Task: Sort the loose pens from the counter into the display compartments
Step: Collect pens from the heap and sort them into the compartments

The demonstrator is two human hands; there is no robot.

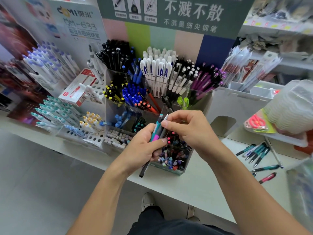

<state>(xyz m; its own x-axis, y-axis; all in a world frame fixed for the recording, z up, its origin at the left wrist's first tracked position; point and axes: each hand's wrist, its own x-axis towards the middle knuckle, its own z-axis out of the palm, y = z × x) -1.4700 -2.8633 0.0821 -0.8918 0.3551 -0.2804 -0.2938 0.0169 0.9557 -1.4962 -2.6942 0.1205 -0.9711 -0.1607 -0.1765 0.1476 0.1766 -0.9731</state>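
A shop worktop (194,187) carries a tiered pen display (199,102) just beyond the hands; the left hand (144,148) clenches a bundle of pens (158,131) over the display's front compartment, while the right hand (184,126) pinches one pen's top; more loose pens (255,152) lie well to the right; tugging one free may loosen the bundle, dropping pens into the wrong compartment.

Stationery shop: pen display (157,78) (branded signboard (177,12)), stocked shelves (277,28).
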